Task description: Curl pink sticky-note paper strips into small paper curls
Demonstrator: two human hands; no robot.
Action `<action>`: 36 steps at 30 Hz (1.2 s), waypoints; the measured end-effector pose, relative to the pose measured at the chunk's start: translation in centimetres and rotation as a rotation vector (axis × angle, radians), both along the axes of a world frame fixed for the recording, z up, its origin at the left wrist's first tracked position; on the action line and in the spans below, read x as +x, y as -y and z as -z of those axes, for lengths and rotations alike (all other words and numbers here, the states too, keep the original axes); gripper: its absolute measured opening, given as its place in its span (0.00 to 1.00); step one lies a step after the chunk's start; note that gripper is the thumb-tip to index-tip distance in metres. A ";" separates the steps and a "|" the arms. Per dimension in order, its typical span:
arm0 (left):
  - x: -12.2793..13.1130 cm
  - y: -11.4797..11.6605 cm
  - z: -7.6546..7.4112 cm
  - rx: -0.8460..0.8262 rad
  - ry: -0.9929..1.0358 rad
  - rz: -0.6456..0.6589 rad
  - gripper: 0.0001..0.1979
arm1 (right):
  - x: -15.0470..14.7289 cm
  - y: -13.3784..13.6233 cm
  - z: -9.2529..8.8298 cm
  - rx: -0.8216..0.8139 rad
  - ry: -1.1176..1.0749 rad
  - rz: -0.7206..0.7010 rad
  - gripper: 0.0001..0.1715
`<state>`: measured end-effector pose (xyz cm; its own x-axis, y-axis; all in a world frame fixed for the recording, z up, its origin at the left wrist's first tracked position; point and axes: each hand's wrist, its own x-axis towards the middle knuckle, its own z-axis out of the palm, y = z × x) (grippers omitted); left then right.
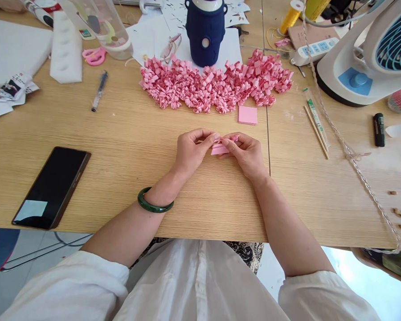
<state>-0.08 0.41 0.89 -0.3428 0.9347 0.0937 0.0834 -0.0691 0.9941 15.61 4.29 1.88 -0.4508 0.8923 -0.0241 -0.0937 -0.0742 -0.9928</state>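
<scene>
Over the middle of the table, both hands meet on a small pink paper piece (219, 149) with parallel strips or folds along it. My left hand (195, 149) pinches its upper left part between thumb and fingers. From the other side my right hand (245, 154) grips it, thumb on top, and a bit of curled pink paper shows at the fingers. Just beyond lies a flat pink paper stack (247, 115). Behind that stretches a long heap of curled pink paper pieces (207, 87).
A dark blue bottle (205, 35) stands behind the heap. At left are a phone (51, 187), a pen (99, 91) and pink scissors (95, 55). To the right are wooden sticks (316, 131), a braided cord (341, 138), a black marker (378, 129) and a fan (361, 67).
</scene>
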 end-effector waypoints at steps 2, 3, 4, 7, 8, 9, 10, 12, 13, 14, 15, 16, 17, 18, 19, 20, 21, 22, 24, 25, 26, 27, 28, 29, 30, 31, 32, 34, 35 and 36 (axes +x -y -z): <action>0.1 0.1 -0.2 -0.019 0.044 0.034 0.11 | -0.1 0.0 0.1 0.014 -0.003 0.010 0.21; 0.1 0.1 -0.3 -0.029 0.068 0.043 0.12 | -0.1 0.0 0.2 0.021 -0.004 0.015 0.21; 0.1 0.2 -0.3 -0.035 0.087 0.043 0.13 | -0.1 -0.1 0.2 0.025 -0.006 0.019 0.21; 0.0 0.3 -0.5 -0.047 0.105 0.038 0.16 | 0.0 -0.2 0.2 0.033 -0.012 0.030 0.20; 0.0 0.3 -0.6 -0.050 0.099 0.048 0.16 | 0.0 -0.2 0.2 0.034 -0.010 0.032 0.20; -0.1 0.3 -0.6 -0.048 0.091 0.064 0.16 | 0.0 -0.2 0.1 0.036 -0.007 0.032 0.21; -0.1 0.4 -0.6 -0.043 0.081 0.085 0.17 | 0.0 -0.2 0.1 0.040 -0.003 0.031 0.21; -0.2 0.4 -0.6 -0.030 0.059 0.117 0.16 | -0.1 -0.2 0.0 0.049 0.002 0.027 0.22; -0.3 0.4 -0.6 -0.026 0.048 0.122 0.15 | -0.1 -0.2 0.0 0.054 0.005 0.023 0.23; -0.3 0.4 -0.6 -0.027 0.041 0.119 0.15 | -0.1 -0.2 0.0 0.058 0.010 0.021 0.23; -0.3 0.4 -0.6 -0.030 0.039 0.112 0.14 | -0.1 -0.2 0.0 0.063 0.015 0.020 0.23; -0.2 0.4 -0.6 -0.033 0.042 0.105 0.13 | -0.1 -0.2 0.1 0.068 0.020 0.021 0.24; -0.2 0.4 -0.7 -0.036 0.051 0.100 0.13 | -0.1 -0.2 0.1 0.073 0.024 0.021 0.23; -0.2 0.4 -0.7 -0.040 0.062 0.098 0.14 | -0.1 -0.2 0.2 0.078 0.028 0.021 0.23; -0.2 0.4 -0.7 -0.042 0.070 0.100 0.14 | -0.1 -0.2 0.2 0.082 0.032 0.023 0.23; -0.2 0.4 -0.8 -0.040 0.068 0.101 0.14 | -0.1 -0.2 0.3 0.086 0.036 0.027 0.22; -0.2 0.4 -0.8 -0.039 0.053 0.100 0.14 | -0.1 -0.2 0.3 0.090 0.043 0.034 0.21; -0.2 0.4 -0.8 -0.038 0.029 0.098 0.13 | -0.1 -0.2 0.4 0.095 0.052 0.044 0.20; -0.3 0.5 -0.8 -0.037 -0.028 0.092 0.09 | -0.1 -0.3 0.4 0.110 0.070 0.067 0.17; -0.3 0.5 -0.8 -0.039 -0.050 0.087 0.07 | 0.0 -0.4 0.5 0.124 0.081 0.083 0.16; -0.3 0.5 -0.8 -0.045 -0.066 0.083 0.06 | 0.0 -0.4 0.6 0.143 0.095 0.104 0.14; -0.3 0.5 -0.8 -0.050 -0.078 0.081 0.05 | 0.0 -0.5 0.7 0.165 0.108 0.125 0.12; -0.3 0.4 -0.8 -0.053 -0.090 0.079 0.05 | 0.0 -0.5 0.8 0.185 0.114 0.145 0.10; -0.3 0.4 -0.8 -0.054 -0.104 0.081 0.05 | 0.0 -0.5 0.8 0.202 0.116 0.162 0.08; -0.3 0.4 -0.8 -0.054 -0.120 0.086 0.05 | 0.0 -0.6 0.9 0.214 0.113 0.173 0.07; -0.3 0.4 -0.7 -0.052 -0.137 0.095 0.05 | 0.0 -0.6 0.9 0.217 0.108 0.178 0.07; -0.4 0.3 -0.7 -0.048 -0.151 0.108 0.04 | -0.1 -0.6 0.9 0.216 0.105 0.178 0.06; -0.4 0.3 -0.5 -0.035 -0.162 0.130 0.04 | -0.1 -0.5 0.8 0.210 0.116 0.173 0.07; -0.4 0.3 -0.5 -0.026 -0.155 0.132 0.04 | -0.1 -0.5 0.7 0.210 0.130 0.171 0.08; -0.4 0.3 -0.5 -0.018 -0.141 0.127 0.05 | -0.1 -0.5 0.6 0.214 0.145 0.170 0.08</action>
